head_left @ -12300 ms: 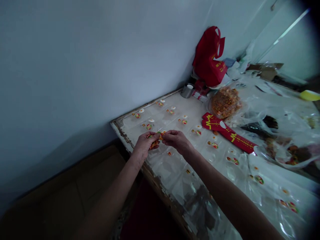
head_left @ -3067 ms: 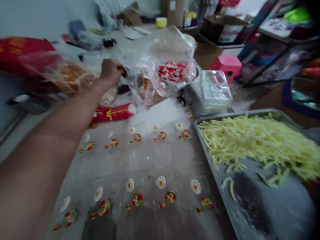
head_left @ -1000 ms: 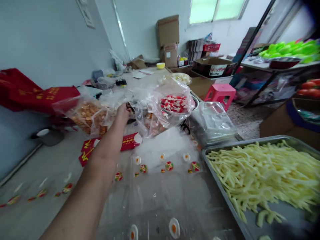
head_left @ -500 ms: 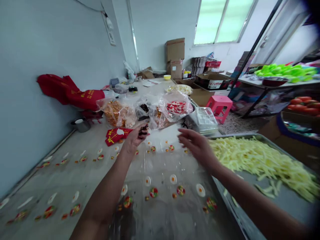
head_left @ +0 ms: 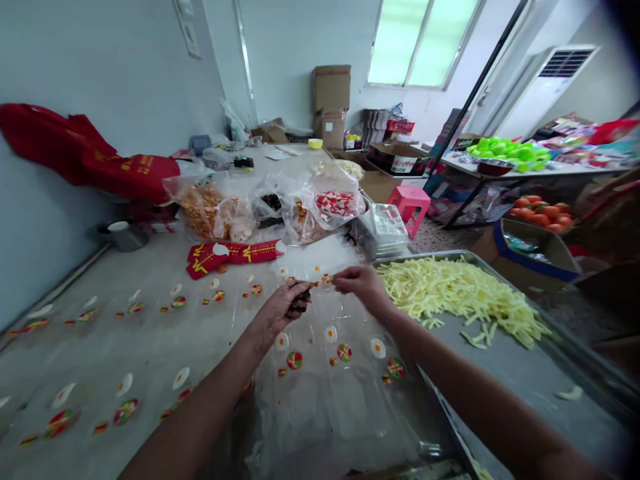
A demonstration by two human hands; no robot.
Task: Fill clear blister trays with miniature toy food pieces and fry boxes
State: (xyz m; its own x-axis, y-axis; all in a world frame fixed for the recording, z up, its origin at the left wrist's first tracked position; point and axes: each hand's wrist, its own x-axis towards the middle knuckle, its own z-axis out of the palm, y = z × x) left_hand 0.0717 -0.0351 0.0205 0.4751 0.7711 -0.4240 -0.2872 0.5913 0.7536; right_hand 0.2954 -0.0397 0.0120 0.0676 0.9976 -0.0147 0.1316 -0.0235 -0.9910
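My left hand (head_left: 281, 308) is closed around a clump of small dark brown pieces (head_left: 300, 303), held over the middle of the table. Just to its right, my right hand (head_left: 364, 285) has its fingertips pinched together; whatever they hold is too small to make out. Below both hands lie clear plastic trays (head_left: 350, 407) in rows. In them sit miniature fried eggs (head_left: 331, 334), round pizza-like pieces (head_left: 295, 360) and tiny burgers (head_left: 282, 372).
A metal tray (head_left: 480, 373) of pale yellow strips (head_left: 460, 293) stands at the right. Behind the hands are red printed card pieces (head_left: 235, 253), a bag of orange-brown pieces (head_left: 205, 208) and red-and-white pieces (head_left: 334, 203). Stacked clear trays (head_left: 387, 230) and a pink stool (head_left: 410, 200) are farther back.
My hands have come closer together over the trays. The right fingers have gone from spread to pinched, and the left hand is turned over its dark pieces. The view has shifted right.
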